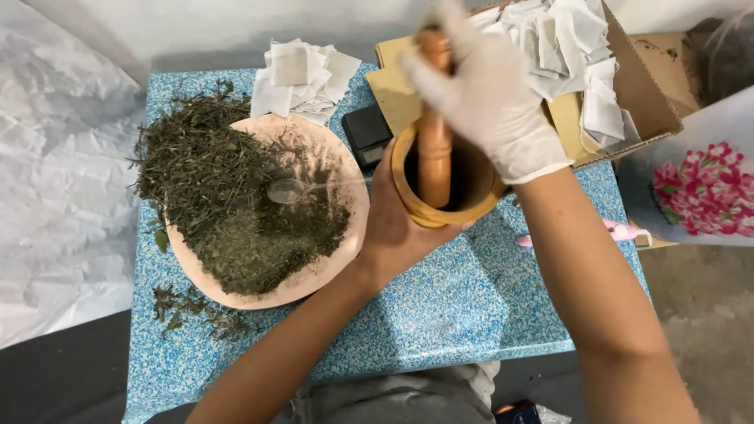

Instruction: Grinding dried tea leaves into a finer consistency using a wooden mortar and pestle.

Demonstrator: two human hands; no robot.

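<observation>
The light is soft and even, bright enough to read every fleck in the blue speckled worktop point(440, 314), and no single source shows itself. Shadows are faint: a thin dark edge under the pink plate point(259, 302) and a deeper shade inside the wooden mortar point(471, 177). The white sheet point(55, 180) on the left is nearly washed out, its creases pale. A small glint sits on the clear plastic spoon point(290, 190). The gloved right hand point(491, 98) is smeared with motion blur, its fingers ghosted, and the pestle point(433, 141) top blurs with it. The bare left hand point(397, 224) and the dried leaves point(228, 188) stay sharp. Straight edges bow slightly toward the corners.
</observation>
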